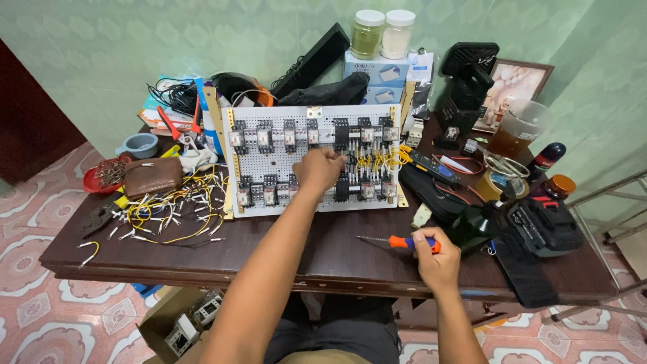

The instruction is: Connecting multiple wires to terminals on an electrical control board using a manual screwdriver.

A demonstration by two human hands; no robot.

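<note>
Left hand (320, 168) rests closed on the middle of the panel (313, 162), fingers pinched at what appears to be a yellow wire by the relays; the exact grip cannot be made out. Right hand (435, 259) is wrapped round the orange-and-blue handle of a screwdriver (394, 241), whose shaft lies flat along the table (323, 253), tip pointing left, well short of the panel.

Judged step: a wire end is being seated at a terminal while the driver waits. The next move would call for lifting the tip to the same terminal screw without the left hand letting the wire slip.

The panel, white and perforated, leans near upright at mid-table, relay rows top and bottom, yellow wires (381, 160) bunched at its right half. Loose cut wires (168, 205) lie left of it. A black tool case (546, 226) and meter leads crowd the right. The left forearm crosses the panel's lower relays, narrowing access from below
</note>
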